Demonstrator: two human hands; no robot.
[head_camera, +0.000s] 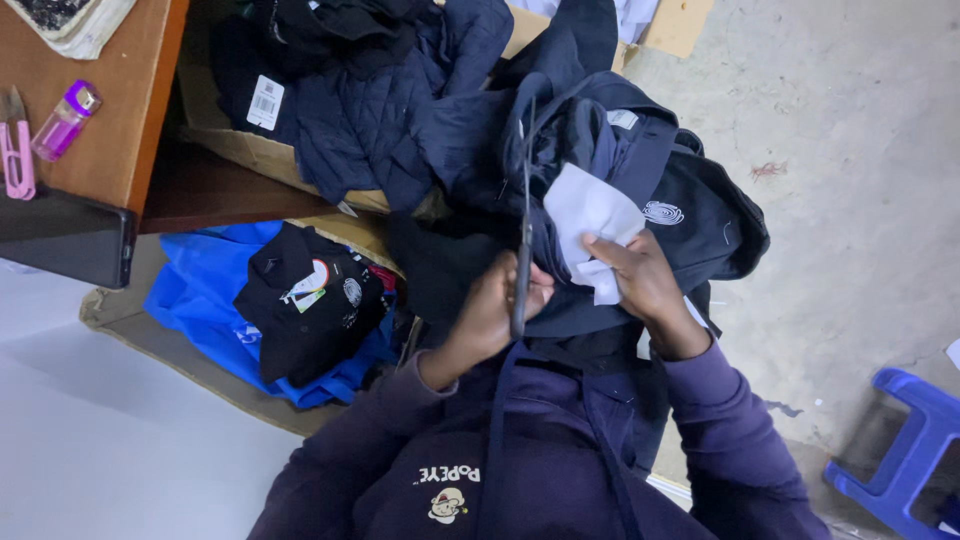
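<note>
My left hand (488, 312) is closed around the handle of long dark scissors (523, 215), whose blades point up and away from me. My right hand (640, 280) pinches a white paper tag (590, 215) against a navy garment (640, 165) bunched in front of my chest. The scissor blades lie just left of the tag, over the garment's folds. A small white emblem (663, 212) shows on the dark fabric to the right of the tag. My purple sleeves fill the bottom of the view.
A cardboard box (250, 150) holding dark quilted jackets (370, 110) sits behind. A wooden table (100, 130) at upper left carries pink snips (17, 150) and a purple lighter (65, 120). Black clothes lie on blue fabric (190, 300); a blue stool (900, 440) stands lower right.
</note>
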